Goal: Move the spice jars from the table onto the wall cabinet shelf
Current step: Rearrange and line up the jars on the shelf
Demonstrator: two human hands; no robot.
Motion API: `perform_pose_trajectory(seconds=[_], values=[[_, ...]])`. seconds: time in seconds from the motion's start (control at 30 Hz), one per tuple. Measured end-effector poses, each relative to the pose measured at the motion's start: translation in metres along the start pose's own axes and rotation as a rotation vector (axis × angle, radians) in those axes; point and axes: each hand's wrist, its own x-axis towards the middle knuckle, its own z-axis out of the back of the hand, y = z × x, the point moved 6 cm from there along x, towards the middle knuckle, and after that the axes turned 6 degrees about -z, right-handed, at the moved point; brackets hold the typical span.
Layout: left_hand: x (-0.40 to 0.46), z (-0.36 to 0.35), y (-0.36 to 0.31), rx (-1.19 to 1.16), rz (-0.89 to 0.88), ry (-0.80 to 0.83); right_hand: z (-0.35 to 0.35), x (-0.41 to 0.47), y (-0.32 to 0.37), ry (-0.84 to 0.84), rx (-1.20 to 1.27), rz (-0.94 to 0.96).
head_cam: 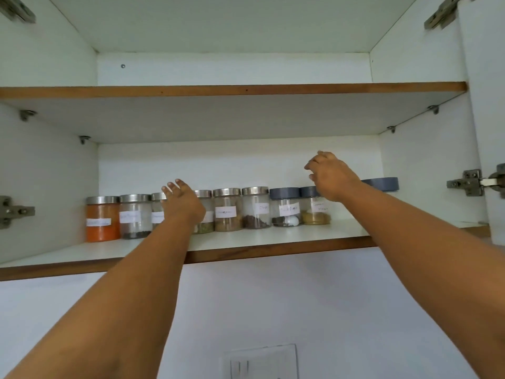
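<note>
A row of labelled spice jars stands on the lower cabinet shelf [273,235]. From the left it has an orange-filled jar [102,220], several steel-lidded glass jars [228,210] and two grey-lidded jars [285,207]. Another grey lid [382,184] shows at the far right, its body hidden behind my right forearm. My left hand [181,203] is raised in front of two steel-lidded jars, fingers spread, holding nothing. My right hand [330,176] hovers just above the second grey-lidded jar [317,212], fingers loosely curled and apart, with nothing in it.
The upper shelf [246,90] spans the cabinet above the jars. Metal hinges [467,183] stick out at both side walls, and the right door [489,105] stands open. A white switch plate [259,362] is on the wall below.
</note>
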Motion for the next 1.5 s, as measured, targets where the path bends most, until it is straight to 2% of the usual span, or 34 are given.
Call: perform_pose_trajectory(seconds=[0.17,0.3,0.43,0.57,0.77,0.93,1.03,1.13,1.23,1.4,1.5], values=[[-0.012,0.004,0.021,-0.223,0.023,-0.022,-0.036,0.011,0.08,0.228,0.063,0.036],[-0.012,0.001,0.019,-0.352,0.006,-0.035,-0.068,0.021,0.121,0.315,0.043,0.019],[-0.008,0.001,0.017,-0.403,-0.007,-0.04,-0.063,0.035,0.133,0.272,0.037,-0.023],[-0.006,-0.001,0.009,-0.405,-0.096,-0.033,-0.054,0.049,0.137,0.293,0.035,-0.068],[-0.005,-0.004,0.006,-0.392,-0.128,-0.025,-0.055,0.055,0.141,0.311,0.047,-0.113],[-0.005,-0.002,0.005,-0.398,-0.12,-0.024,-0.062,0.052,0.137,0.266,0.218,-0.108],[-0.006,-0.003,0.004,-0.359,-0.12,-0.022,-0.043,0.047,0.12,0.095,0.536,-0.128],[-0.008,-0.003,0.002,-0.321,-0.124,-0.001,-0.006,0.043,0.082,-0.084,0.617,-0.208],[-0.016,-0.002,-0.01,-0.271,-0.235,0.01,0.038,0.024,0.032,-0.133,0.462,-0.249],[-0.059,0.005,-0.063,-0.228,-0.619,0.009,0.113,-0.019,-0.063,-0.094,0.199,-0.361],[-0.083,0.01,-0.101,-0.348,-0.665,-0.032,0.138,-0.039,-0.11,-0.002,0.081,-0.437]])
